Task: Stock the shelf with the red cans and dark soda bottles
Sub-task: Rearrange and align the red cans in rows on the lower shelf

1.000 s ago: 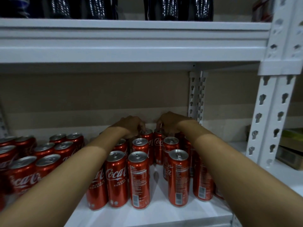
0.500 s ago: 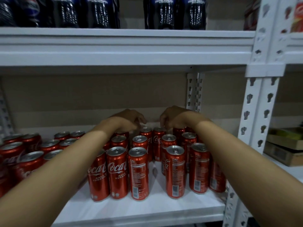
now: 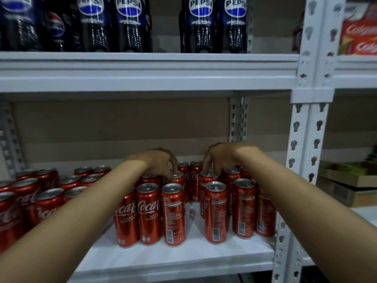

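Note:
Several red cans stand in rows on the white lower shelf [image 3: 173,260], with a front can [image 3: 173,213] facing me. My left hand [image 3: 161,162] reaches over them, its curled fingertips pinching the top of a second-row can [image 3: 177,177]. Just to the right, my right hand [image 3: 220,158] curls its fingers over the rim of another can [image 3: 206,176]. A gap runs between the two can clusters. Dark soda bottles [image 3: 128,23] stand on the upper shelf [image 3: 142,72], with two more [image 3: 200,23] to their right.
A second group of red cans [image 3: 49,203] fills the shelf's left side. A white perforated upright [image 3: 306,160] bounds the bay on the right. Beyond it lie cardboard boxes [image 3: 346,186] and, higher up, red cartons [image 3: 359,35].
Both hands have drawn back from the rear cans to the second row. The view has tilted up, showing more of the bottles above.

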